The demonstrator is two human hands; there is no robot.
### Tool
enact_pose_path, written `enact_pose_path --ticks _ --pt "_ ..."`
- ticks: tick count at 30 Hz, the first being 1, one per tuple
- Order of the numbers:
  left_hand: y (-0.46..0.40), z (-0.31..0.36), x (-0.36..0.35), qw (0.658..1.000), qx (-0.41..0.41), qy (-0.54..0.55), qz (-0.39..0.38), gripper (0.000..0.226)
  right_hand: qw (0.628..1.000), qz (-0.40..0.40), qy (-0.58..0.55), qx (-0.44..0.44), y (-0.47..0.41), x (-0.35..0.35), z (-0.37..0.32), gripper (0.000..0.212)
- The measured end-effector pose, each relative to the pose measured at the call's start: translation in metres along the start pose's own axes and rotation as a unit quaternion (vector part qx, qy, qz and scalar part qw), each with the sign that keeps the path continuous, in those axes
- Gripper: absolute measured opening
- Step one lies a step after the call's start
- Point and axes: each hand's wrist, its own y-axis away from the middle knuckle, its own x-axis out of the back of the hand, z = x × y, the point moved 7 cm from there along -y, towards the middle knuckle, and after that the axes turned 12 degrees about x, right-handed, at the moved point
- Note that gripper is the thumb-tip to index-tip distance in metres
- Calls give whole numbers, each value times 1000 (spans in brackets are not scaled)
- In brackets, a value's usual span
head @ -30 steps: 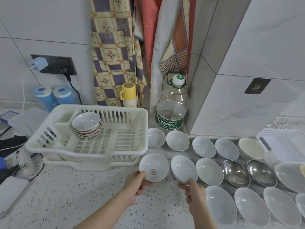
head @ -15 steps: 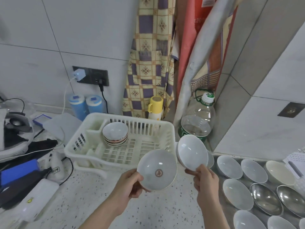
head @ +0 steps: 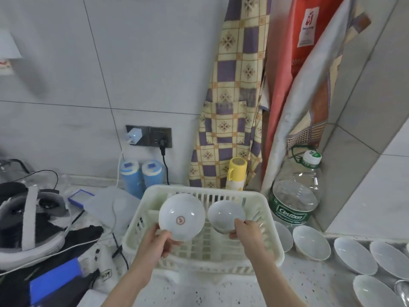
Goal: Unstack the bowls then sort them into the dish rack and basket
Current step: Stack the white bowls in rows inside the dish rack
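Note:
My left hand (head: 158,243) grips a white bowl with a red emblem inside (head: 182,216) by its lower rim, tilted towards me over the white dish rack (head: 223,261). My right hand (head: 247,232) holds a plain white bowl (head: 225,214) by its near rim, just right of the first and also above the rack. The two bowls are close but apart. The emblem bowl hides the rack's back left part. Several more white bowls (head: 311,242) sit on the counter to the right.
A large clear water bottle (head: 295,197) and a yellow cup (head: 236,172) stand behind the rack. Two blue canisters (head: 141,177), cables, a headset (head: 28,220) and a blue box (head: 55,279) crowd the left. Aprons hang on the wall.
Both hands lifted their bowls off the counter and carried them left and forward, over the dish rack. The view swung left and up, so most counter bowls left the frame.

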Motion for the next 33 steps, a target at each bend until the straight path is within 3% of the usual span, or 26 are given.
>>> enact_pose_path --ticks 6,14,21,33 --pt "-35 17 11 1000 -23 -13 8 16 998 -7 42 -49 -21 -23 22 44" --pt "-69 11 8 999 -8 46 4 17 992 -19 82 -89 -39 -36 46 43" --pt "-82 5 9 991 7 132 -33 14 990 -36 83 -112 -50 -39 57 43" --pt "-92 -2 14 985 25 157 -60 21 988 -59 43 -135 -46 -46 55 38"
